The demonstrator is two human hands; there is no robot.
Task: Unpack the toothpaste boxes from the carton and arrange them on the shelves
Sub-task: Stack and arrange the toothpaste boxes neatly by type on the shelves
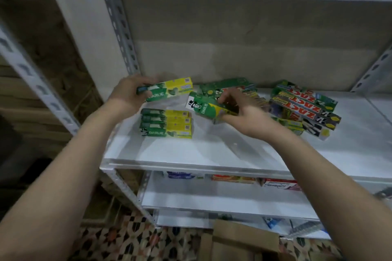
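My left hand (127, 93) grips a green and yellow Darlie toothpaste box (169, 89) by its left end, held level above a neat stack of the same boxes (166, 124) on the white shelf (191, 152). My right hand (239, 112) grips another Darlie box (203, 107), tilted, just in front of a loose pile of green boxes (224, 87) at the back of the shelf. To the right lies a jumbled heap of Zact toothpaste boxes (305, 108). A flap of the brown carton (239, 239) shows at the bottom edge.
Grey perforated uprights (121, 34) frame the shelf at left and right (373, 70), with another shelf board overhead. The lower shelf holds other toothpaste boxes (233, 179). Patterned tiles (131, 239) cover the floor, and cardboard is stacked at the left.
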